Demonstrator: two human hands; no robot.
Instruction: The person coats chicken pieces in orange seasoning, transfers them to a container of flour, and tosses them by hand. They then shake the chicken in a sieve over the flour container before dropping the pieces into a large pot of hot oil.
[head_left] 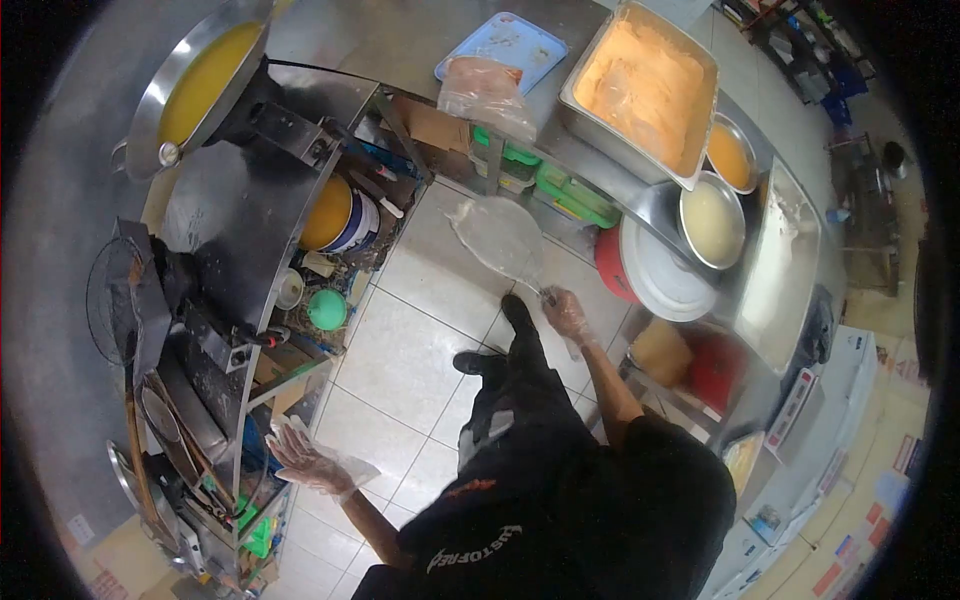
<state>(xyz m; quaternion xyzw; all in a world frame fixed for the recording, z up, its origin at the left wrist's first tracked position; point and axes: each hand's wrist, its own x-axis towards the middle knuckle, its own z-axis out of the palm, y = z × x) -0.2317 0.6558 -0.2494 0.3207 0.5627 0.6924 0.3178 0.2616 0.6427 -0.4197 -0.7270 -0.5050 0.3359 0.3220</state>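
My right hand (pixel 568 314), in a clear plastic glove, is wrapped round the handle of a round mesh strainer (pixel 500 238). The strainer is held out over the floor, its pale mesh looking dusted or coated. My left hand (pixel 308 460), also gloved in clear plastic, is stretched out with fingers apart near the left-hand counter's edge. It holds nothing. Nearest to it are long-handled tools and a rack on that side.
A wok of yellow oil (pixel 212 85) sits at upper left. Along the right counter stand a deep tray of orange-coated food (pixel 575 95), a bowl of pale batter (pixel 713 222), a bowl of orange liquid (pixel 730 158) and a tray of white flour (pixel 775 270). A paint bucket (pixel 362 222) stands below the stove.
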